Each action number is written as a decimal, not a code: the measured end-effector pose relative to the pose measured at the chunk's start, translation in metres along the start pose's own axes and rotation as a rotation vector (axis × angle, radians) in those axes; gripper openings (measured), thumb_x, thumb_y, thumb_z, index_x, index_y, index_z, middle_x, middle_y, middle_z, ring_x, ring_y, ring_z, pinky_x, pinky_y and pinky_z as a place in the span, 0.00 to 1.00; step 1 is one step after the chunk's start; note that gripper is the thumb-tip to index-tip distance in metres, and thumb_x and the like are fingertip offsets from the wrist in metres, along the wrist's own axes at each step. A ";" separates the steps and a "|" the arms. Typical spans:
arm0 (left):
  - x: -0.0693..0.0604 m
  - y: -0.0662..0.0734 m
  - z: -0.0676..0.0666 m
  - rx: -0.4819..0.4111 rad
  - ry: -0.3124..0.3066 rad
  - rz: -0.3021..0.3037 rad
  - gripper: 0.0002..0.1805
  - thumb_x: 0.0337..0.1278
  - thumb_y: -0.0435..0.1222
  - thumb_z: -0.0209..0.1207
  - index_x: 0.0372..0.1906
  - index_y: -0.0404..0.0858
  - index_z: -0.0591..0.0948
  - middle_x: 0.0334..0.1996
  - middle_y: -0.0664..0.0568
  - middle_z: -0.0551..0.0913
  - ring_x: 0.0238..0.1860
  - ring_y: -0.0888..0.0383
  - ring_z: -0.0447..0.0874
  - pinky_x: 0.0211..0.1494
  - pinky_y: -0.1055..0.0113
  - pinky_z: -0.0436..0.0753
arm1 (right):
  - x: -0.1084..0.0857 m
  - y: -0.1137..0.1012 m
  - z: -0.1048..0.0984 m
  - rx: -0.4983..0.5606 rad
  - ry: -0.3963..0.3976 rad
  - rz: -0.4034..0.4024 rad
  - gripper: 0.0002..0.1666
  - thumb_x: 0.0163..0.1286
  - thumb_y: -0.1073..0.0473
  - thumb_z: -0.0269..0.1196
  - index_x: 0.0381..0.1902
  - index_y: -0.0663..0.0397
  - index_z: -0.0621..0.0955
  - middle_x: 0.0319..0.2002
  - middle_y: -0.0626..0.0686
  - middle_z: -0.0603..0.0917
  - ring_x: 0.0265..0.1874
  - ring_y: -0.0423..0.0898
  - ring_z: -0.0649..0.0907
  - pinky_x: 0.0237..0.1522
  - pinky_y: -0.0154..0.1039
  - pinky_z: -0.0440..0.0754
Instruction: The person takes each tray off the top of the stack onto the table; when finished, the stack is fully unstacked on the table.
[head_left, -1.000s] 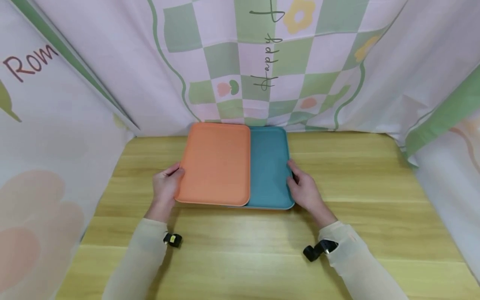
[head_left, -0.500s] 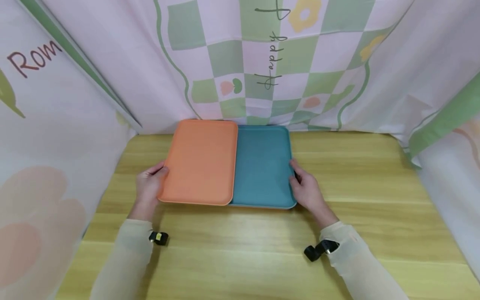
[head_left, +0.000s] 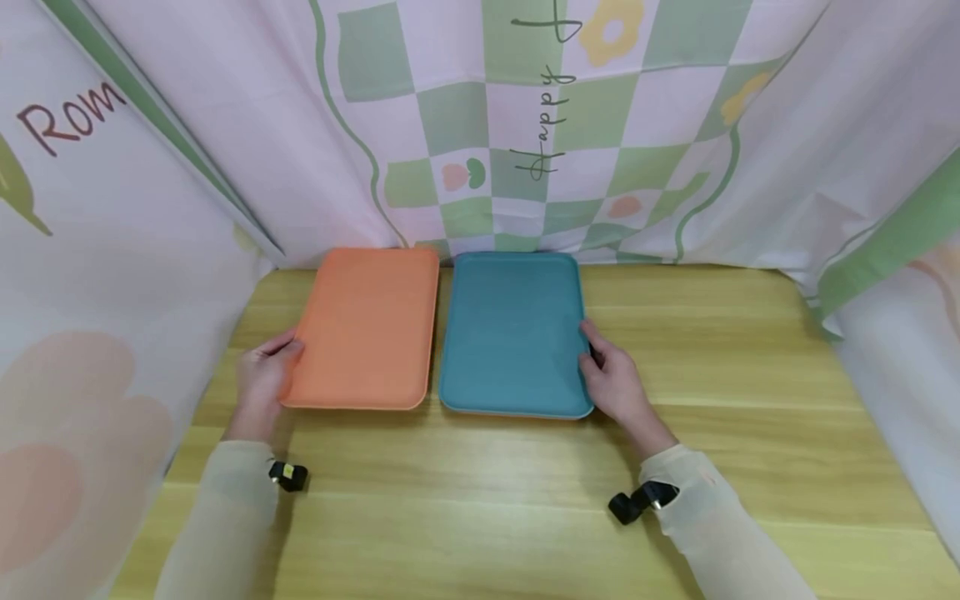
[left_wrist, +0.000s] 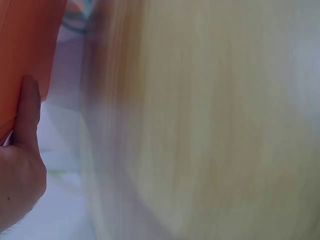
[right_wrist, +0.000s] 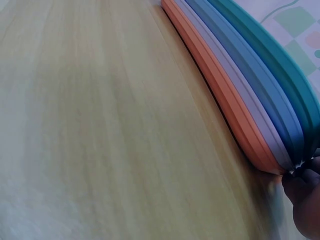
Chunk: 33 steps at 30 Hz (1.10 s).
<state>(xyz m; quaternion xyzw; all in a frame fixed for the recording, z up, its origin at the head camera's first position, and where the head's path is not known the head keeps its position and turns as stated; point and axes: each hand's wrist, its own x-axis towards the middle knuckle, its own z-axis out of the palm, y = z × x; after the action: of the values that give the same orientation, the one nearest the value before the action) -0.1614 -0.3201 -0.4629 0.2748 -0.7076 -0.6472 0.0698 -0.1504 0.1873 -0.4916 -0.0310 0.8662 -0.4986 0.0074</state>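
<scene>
Presently, in the head view, the left hand (head_left: 264, 375) pinches the left edge of an orange tray (head_left: 363, 329), left of centre. At centre, with a strip of table (head_left: 495, 500) between, a teal tray (head_left: 517, 333) tops a stack; the right hand (head_left: 615, 382) holds its right edge. The step in hand is judged to be separating the orange tray from the stack. The next move calls for lowering it level, the stack kept steady. Compared with half a second earlier, the orange tray no longer overlaps the teal one, having shifted leftward; the stack is unmoved.

Left wrist view: thumb or finger lies against the orange tray, upper left; remaining fingers cannot be told.

Right wrist view: blue tray (right_wrist: 252, 75), lavender tray (right_wrist: 262, 125) and bottom orange tray (right_wrist: 227, 95) sit beneath the teal, upper right; fingers pinch the stack's corner.
</scene>
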 end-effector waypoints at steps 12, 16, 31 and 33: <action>0.022 -0.006 -0.030 -0.003 0.022 -0.062 0.16 0.70 0.33 0.69 0.57 0.53 0.92 0.31 0.82 0.86 0.42 0.77 0.82 0.48 0.83 0.80 | 0.000 0.003 -0.001 -0.010 0.000 0.000 0.33 0.84 0.67 0.51 0.84 0.65 0.63 0.84 0.63 0.62 0.84 0.62 0.63 0.83 0.59 0.64; 0.027 -0.008 -0.037 0.011 0.022 -0.090 0.18 0.70 0.35 0.69 0.61 0.52 0.91 0.32 0.82 0.85 0.43 0.75 0.81 0.47 0.82 0.80 | 0.000 0.003 -0.001 -0.013 0.006 -0.006 0.33 0.84 0.67 0.51 0.83 0.65 0.63 0.84 0.63 0.62 0.84 0.62 0.63 0.83 0.59 0.64; 0.040 -0.011 -0.052 0.148 0.066 -0.067 0.22 0.70 0.39 0.69 0.66 0.48 0.87 0.29 0.84 0.84 0.52 0.73 0.81 0.47 0.85 0.78 | 0.000 0.003 0.001 0.005 0.001 -0.012 0.33 0.85 0.67 0.51 0.83 0.65 0.63 0.85 0.63 0.62 0.84 0.62 0.62 0.83 0.58 0.63; 0.043 -0.013 -0.052 0.190 0.073 -0.055 0.20 0.70 0.40 0.69 0.64 0.50 0.89 0.28 0.84 0.83 0.45 0.75 0.82 0.44 0.83 0.78 | 0.000 0.004 0.001 0.011 -0.002 -0.008 0.33 0.85 0.67 0.50 0.84 0.65 0.62 0.85 0.62 0.61 0.85 0.61 0.61 0.83 0.58 0.63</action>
<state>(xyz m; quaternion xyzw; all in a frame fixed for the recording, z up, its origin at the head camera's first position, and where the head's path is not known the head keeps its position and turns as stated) -0.1696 -0.3866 -0.4788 0.3229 -0.7550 -0.5684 0.0512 -0.1503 0.1882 -0.4952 -0.0349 0.8634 -0.5033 0.0067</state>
